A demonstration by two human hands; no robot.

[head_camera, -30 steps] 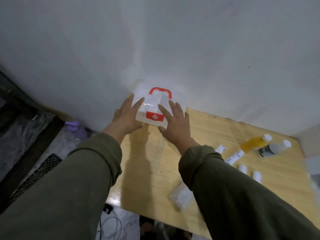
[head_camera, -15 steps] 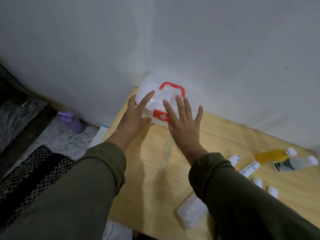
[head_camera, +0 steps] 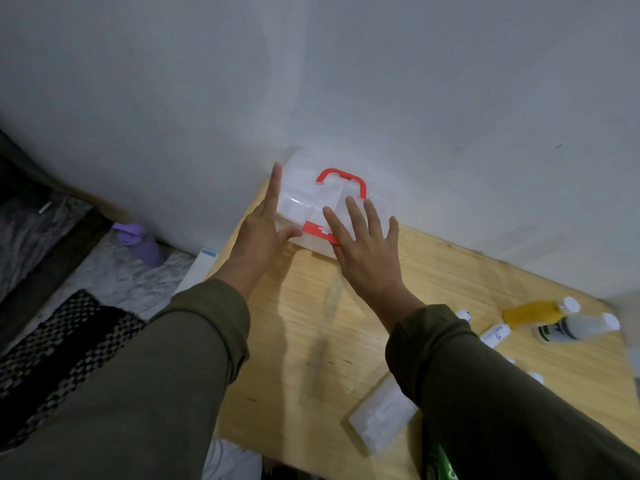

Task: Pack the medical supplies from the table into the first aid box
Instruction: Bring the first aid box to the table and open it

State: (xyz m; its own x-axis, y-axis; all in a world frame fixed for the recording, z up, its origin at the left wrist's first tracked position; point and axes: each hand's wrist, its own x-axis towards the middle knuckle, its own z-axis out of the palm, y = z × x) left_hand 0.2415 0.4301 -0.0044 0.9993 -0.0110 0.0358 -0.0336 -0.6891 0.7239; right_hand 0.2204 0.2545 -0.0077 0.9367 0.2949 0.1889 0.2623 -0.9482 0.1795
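Observation:
A clear plastic first aid box (head_camera: pixel 304 195) with a red handle and red clasp stands closed at the table's far left corner, against the wall. My left hand (head_camera: pixel 261 233) is at its left side, fingers straight, thumb touching the front edge. My right hand (head_camera: pixel 363 244) lies flat with spread fingers over the front right of the lid, covering part of the clasp. Supplies lie to the right: a yellow bottle (head_camera: pixel 533 311), a white bottle (head_camera: pixel 575 327), a small white tube (head_camera: pixel 495 334) and a clear packet (head_camera: pixel 381 417) near the front edge.
The wooden table (head_camera: pixel 329 341) meets a grey wall at the back. Left of it, on the floor, are a purple bottle (head_camera: pixel 145 245) and a dark patterned mat (head_camera: pixel 59 351). Small white vials (head_camera: pixel 535 377) lie beside my right sleeve.
My left hand has slid to the box's left side with the index finger stretched up. My right hand stays flat on the lid. The camera has shifted slightly.

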